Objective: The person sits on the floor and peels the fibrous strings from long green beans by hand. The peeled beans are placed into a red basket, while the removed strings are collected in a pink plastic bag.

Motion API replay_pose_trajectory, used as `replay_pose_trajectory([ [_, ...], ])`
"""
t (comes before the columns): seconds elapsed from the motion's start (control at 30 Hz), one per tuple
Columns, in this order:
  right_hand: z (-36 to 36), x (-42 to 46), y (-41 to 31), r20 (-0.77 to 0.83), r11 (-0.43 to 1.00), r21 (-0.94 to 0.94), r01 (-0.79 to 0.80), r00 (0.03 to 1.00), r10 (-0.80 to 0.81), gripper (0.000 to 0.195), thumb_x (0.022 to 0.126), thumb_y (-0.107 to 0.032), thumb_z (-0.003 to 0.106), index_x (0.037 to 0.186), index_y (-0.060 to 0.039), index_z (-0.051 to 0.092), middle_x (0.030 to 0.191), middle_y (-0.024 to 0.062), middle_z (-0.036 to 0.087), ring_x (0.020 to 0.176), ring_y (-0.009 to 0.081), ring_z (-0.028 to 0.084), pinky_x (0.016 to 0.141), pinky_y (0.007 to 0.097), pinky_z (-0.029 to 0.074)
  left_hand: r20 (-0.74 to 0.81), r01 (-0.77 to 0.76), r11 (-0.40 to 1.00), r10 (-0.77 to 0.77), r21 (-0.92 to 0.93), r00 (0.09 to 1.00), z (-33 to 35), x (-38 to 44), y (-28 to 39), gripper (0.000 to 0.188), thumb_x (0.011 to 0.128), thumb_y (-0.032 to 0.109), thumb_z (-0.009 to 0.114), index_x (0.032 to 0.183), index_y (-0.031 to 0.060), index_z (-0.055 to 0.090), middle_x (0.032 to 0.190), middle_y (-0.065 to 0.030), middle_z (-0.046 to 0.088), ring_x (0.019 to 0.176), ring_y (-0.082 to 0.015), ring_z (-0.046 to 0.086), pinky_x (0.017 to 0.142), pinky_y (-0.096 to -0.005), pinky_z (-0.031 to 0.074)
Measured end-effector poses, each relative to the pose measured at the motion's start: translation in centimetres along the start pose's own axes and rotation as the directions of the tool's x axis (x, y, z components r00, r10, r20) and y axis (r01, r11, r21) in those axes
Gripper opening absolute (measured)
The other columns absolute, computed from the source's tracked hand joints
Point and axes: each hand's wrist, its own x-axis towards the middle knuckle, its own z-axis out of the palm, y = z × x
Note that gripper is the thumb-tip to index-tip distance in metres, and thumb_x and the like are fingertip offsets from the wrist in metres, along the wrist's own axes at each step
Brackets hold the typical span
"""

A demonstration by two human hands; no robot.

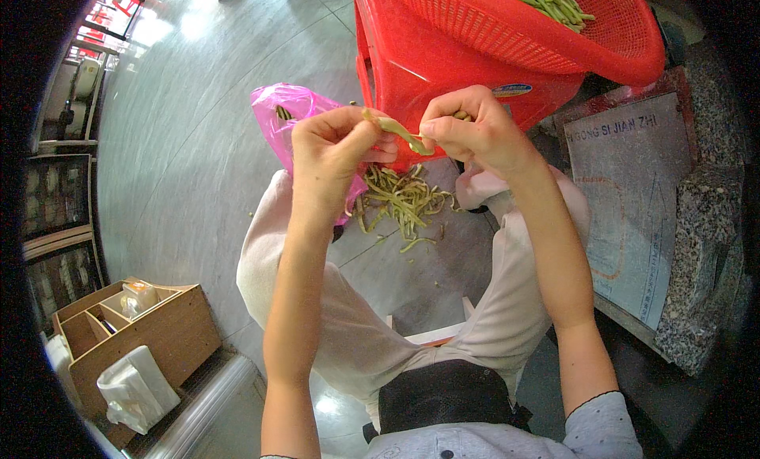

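Between the thumb and fingers of my left hand (pixel 332 141) is a curved, pale green vegetable pod or stem (pixel 401 132), its right end pointing toward my other hand. My right hand (pixel 475 129) pinches a thin strand (pixel 418 136) at that end. More greenish-brown bits (pixel 462 116) show in its curled fingers. Below both hands, a loose heap of green peelings (pixel 409 198) lies on the grey floor between my feet. A pink plastic bag (pixel 276 123) sits behind my left hand, with some dark green strips inside.
A red plastic stool (pixel 409 61) stands ahead, bearing a red mesh basket (pixel 629 43) with cut green vegetable pieces (pixel 552 5). Right of me are a printed board (pixel 623 215) and speckled stone (pixel 700 269). A wooden compartment box (pixel 148 334) with a white plastic bag (pixel 136 388) is at left.
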Motion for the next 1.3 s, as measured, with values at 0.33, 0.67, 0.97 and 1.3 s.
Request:
replay_pose_trajectory([
  [0.33,1.1,0.4,0.2,-0.116,0.92,-0.375,0.113,0.979,-0.167,0.011,0.072,-0.011,0.063,0.069,-0.0001,0.06,0.053,-0.0084,0.044,0.049,-0.0013,0.035,0.041,0.017,0.023,-0.043,-0.045,0.976,0.055,0.213,0.998,0.1,0.1,-0.5,0.014,0.076,0.007,0.055,0.076,-0.0061,0.059,0.067,-0.0074,0.06,0.059,-0.0103,0.057,0.055,-0.0209,0.047],
  [0.67,1.2,0.2,0.9,-0.092,0.922,-0.376,0.093,0.986,-0.137,0.011,0.074,-0.006,0.055,0.065,0.0016,0.055,0.055,-0.0056,0.045,0.052,0.0007,0.037,0.043,0.0188,0.028,0.062,-0.168,0.912,0.156,0.375,0.986,0.6,0.0,-1.0,0.012,0.073,0.005,0.054,0.075,-0.0058,0.06,0.065,-0.0042,0.059,0.06,-0.0066,0.055,0.057,-0.0197,0.045],
  [0.97,0.6,0.4,1.1,-0.014,0.939,-0.279,0.2,0.977,-0.212,0.013,0.072,-0.007,0.052,0.062,0.0012,0.051,0.054,-0.0042,0.044,0.05,0.0011,0.036,0.043,0.0189,0.027,0.1,-0.101,0.96,0.077,0.26,0.992,0.5,0.1,-1.0,0.012,0.073,0.006,0.054,0.072,-0.0055,0.059,0.061,-0.0036,0.058,0.057,-0.0062,0.054,0.054,-0.0189,0.043],
  [1.3,1.4,0.1,0.9,0.059,0.908,0.419,-0.01,0.998,-0.016,0.011,0.072,-0.008,0.051,0.065,-0.0004,0.054,0.056,-0.0018,0.045,0.039,0.0016,0.029,0.035,0.018,0.019,0.262,0.153,0.939,-0.071,-0.308,0.963,0.5,-0.1,-0.5,0.009,0.075,0.002,0.05,0.076,-0.0049,0.056,0.064,-0.0089,0.058,0.051,-0.0133,0.056,0.051,-0.0232,0.048],
])
